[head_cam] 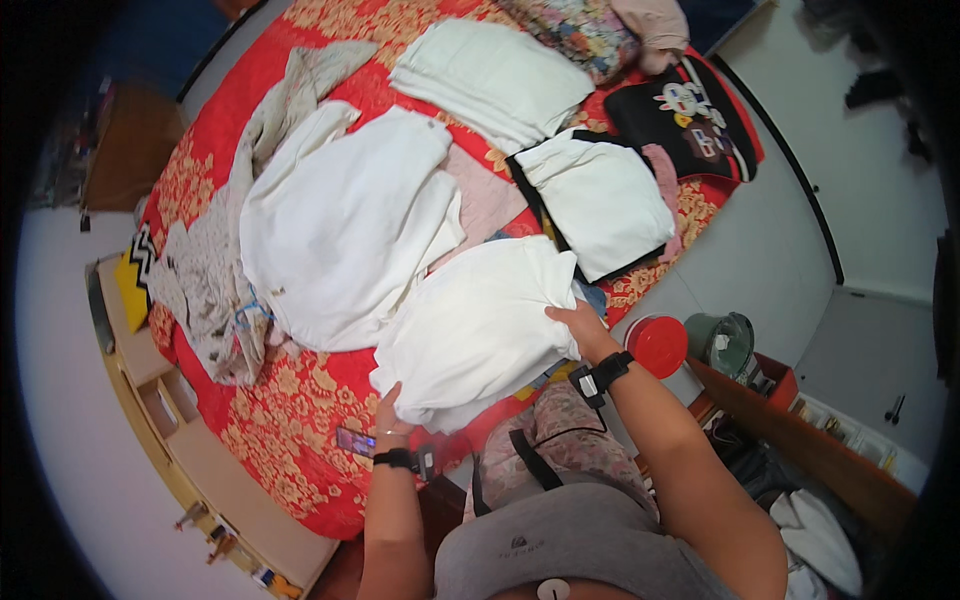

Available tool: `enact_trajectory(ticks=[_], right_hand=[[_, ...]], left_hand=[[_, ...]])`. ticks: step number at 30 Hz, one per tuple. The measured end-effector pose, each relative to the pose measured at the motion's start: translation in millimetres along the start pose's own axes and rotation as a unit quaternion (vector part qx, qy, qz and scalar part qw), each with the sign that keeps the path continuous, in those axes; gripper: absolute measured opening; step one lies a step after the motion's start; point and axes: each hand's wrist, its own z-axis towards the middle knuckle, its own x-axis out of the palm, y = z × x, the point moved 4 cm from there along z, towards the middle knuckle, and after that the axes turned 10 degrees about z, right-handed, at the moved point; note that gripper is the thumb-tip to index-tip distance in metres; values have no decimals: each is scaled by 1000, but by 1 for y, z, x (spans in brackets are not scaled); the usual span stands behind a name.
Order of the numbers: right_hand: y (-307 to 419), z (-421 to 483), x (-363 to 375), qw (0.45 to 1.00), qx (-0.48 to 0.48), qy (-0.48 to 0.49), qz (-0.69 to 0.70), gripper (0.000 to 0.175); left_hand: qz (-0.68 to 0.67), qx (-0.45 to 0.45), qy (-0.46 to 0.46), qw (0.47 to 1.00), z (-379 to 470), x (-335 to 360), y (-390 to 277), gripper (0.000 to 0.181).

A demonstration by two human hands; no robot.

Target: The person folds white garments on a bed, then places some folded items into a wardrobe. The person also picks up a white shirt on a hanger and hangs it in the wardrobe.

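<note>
A folded white garment lies near the bed's front edge, between my two hands. My left hand grips its lower left corner, thumb on top and fingers hidden beneath. At its right edge, my right hand holds the cloth the same way. Just beyond is a larger white garment, spread loosely over the bed and partly over a pink cloth. To the right, another folded white garment rests on black fabric. Farther back sits a stack of folded white cloths.
All this lies on a red bedspread with gold flowers. A crumpled patterned cloth is at left, a black cushion at far right. A phone lies beside my left wrist. A red-lidded bucket stands off the bed's right side.
</note>
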Motion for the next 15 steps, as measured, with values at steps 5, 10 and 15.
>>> enact_trajectory(ticks=[5, 10, 15], right_hand=[[-2, -73, -7, 994, -75, 15, 75, 41], [-44, -150, -48, 983, -117, -81, 115, 40], [-86, -228, -83, 954, -164, -146, 205, 35]], left_hand=[[142, 54, 23, 988, -50, 40, -71, 56], [203, -19, 85, 975, -49, 84, -88, 58], [303, -109, 203, 925, -41, 140, -45, 49]])
